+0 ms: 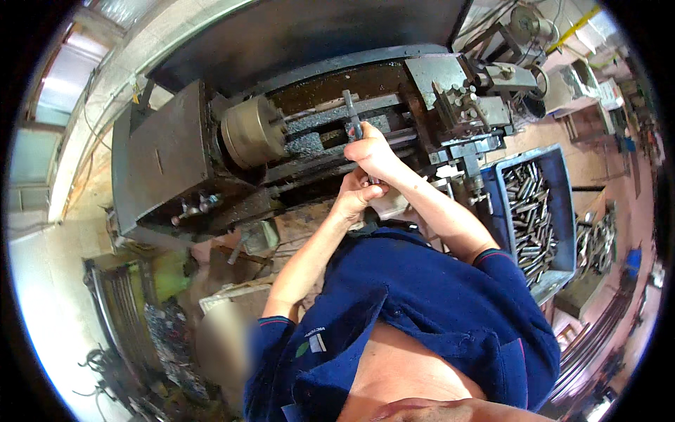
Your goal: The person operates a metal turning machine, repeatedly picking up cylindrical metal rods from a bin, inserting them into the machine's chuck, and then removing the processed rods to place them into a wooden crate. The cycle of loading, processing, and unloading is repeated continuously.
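Note:
My right hand (371,151) is closed around a slim metal rod (349,105), its grey far end pointing away from me over the bed of a lathe (383,121). Nearer to my body, my left hand (356,195) is closed, with its thumb and fingers on what looks like the rod's near end. Most of the rod's middle is hidden by my hands. To the left of them sits the round lathe chuck (252,132), with nothing visible in its jaws. Grey metal chips (304,144) lie on the bed beside the chuck.
A blue crate (566,211) full of metal pieces stands on my right. The lathe's tool carriage (460,105) is at the far right of the bed. Its headstock (165,155) with levers is on the left. Long bars (587,359) lie at the lower right.

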Action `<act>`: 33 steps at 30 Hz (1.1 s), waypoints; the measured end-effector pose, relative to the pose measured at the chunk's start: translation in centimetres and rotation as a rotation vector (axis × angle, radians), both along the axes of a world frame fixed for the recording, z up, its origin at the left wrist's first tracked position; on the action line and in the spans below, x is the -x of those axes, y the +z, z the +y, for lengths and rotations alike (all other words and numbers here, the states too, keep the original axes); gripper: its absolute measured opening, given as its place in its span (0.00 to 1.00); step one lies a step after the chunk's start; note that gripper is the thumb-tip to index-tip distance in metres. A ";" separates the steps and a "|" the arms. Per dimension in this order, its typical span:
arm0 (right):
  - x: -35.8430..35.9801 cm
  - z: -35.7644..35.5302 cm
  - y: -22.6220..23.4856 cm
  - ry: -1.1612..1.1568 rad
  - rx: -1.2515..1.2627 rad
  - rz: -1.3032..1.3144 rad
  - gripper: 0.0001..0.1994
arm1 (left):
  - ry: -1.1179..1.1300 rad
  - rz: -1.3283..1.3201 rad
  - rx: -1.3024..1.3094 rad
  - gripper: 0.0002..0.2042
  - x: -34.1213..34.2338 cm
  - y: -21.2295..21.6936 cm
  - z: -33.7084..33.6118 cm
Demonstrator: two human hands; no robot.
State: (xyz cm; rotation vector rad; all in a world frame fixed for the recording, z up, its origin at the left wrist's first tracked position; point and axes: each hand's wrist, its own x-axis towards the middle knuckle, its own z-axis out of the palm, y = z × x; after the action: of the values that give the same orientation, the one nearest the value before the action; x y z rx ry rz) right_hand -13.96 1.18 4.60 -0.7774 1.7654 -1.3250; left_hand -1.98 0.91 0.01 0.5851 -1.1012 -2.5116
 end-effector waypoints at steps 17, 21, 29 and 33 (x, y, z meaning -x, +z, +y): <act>-4.2 -2.3 0.7 0.011 -0.050 -0.004 0.16 | 0.006 -0.106 0.118 0.22 -3.9 -0.5 -2.2; -3.1 -1.2 1.8 -0.029 -0.040 -0.070 0.14 | -0.056 -0.032 0.045 0.23 -2.8 -0.8 -1.9; -4.2 -2.2 0.4 -0.002 -0.033 0.066 0.15 | -0.021 -0.104 0.099 0.21 -3.7 -0.5 -2.3; -2.8 -1.2 0.7 -0.074 -0.054 0.013 0.14 | -0.048 0.001 0.039 0.23 -2.5 -1.4 -1.5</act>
State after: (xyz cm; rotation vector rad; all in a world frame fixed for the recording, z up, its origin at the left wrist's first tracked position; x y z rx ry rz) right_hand -11.19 -0.04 5.28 -0.6990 1.8483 -1.3177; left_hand 0.49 -0.61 -1.44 0.5528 -1.1747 -2.5240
